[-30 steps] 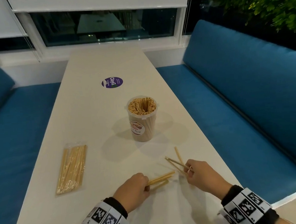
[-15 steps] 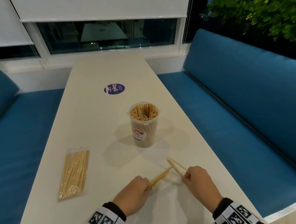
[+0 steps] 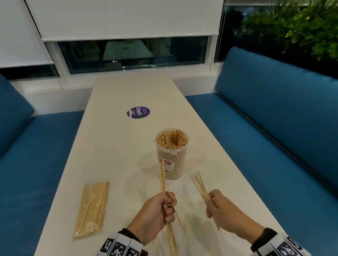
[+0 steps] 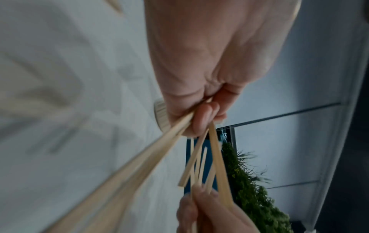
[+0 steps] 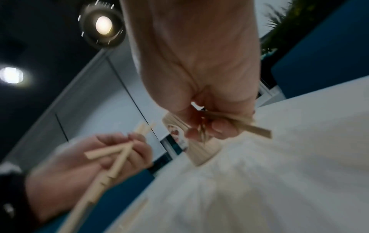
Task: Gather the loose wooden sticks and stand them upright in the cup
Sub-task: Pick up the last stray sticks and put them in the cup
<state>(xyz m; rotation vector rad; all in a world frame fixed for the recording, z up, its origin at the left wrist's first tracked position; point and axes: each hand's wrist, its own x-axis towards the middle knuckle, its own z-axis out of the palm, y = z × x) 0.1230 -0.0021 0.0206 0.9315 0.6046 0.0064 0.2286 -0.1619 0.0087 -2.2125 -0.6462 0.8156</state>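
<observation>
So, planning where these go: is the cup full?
Nearly full: stick ends pack the cup to its rim, with a narrow gap at centre.

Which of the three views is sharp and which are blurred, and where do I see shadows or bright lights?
Head view: sharp, edges bent by the wide lens; soft shadows lie on the table around the cup. Left wrist view: left hand fairly clear, its sticks and the table streaked by motion. Right wrist view: blurred overall; two ceiling lamps glare.
</observation>
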